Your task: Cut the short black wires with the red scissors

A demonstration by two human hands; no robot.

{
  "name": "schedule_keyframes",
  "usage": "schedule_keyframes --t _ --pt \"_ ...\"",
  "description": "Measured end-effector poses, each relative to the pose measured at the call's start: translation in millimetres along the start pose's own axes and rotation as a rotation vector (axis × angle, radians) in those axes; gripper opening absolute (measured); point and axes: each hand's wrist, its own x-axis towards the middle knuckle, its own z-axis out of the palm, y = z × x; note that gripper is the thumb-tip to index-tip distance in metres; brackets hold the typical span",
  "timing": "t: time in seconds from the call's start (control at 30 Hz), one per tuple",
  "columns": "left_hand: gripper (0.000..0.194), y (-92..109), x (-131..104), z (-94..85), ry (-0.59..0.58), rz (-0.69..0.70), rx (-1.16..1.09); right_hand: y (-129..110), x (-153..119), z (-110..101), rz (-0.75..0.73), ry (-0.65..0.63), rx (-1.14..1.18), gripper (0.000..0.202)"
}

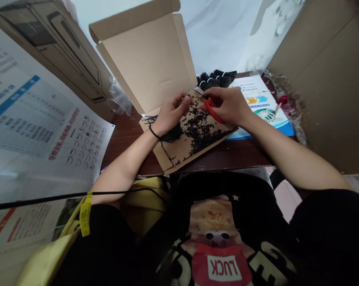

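My left hand (173, 113) is closed in a pinch over an open cardboard box (166, 165); whatever sits between its fingertips is too small to make out. A pair of red-handled scissors (213, 111) is gripped in my right hand (230, 105), blades pointing left toward the pinching fingers. Many short black cut bits (201, 131) lie scattered over the box's floor, mostly below my right hand. Beside my left wrist, a bunch of thin black strands (172, 135) rests in the box's left part, partly hidden by the hand.
Behind the box lie several tied black bundles (217, 78). A printed sheet or booklet (265, 103) is on the dark table (242, 155) at right. Large cartons (322, 87) flank the space. A black cable (63, 196) crosses near my left arm.
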Motion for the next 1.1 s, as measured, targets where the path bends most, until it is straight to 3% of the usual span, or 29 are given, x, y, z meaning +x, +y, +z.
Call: schedule_keyframes --t 0.27,0.67,0.97,1.1 --pt "0.026 8 -3 3.4 0.001 0.056 0.069 -5 -2 3 -0.038 0.002 -0.052 0.036" --pt "0.039 -8 2 0.6 -0.03 0.3 0.214 -3 -3 9 -0.177 0.073 -0.015 0.033" --pt "0.039 -9 1 1.6 -0.057 0.285 0.197 -1 -4 12 -0.198 0.092 -0.006 0.032" --pt "0.04 -8 -2 4.4 -0.015 0.292 0.208 -2 -3 12 -0.214 0.088 -0.049 0.032"
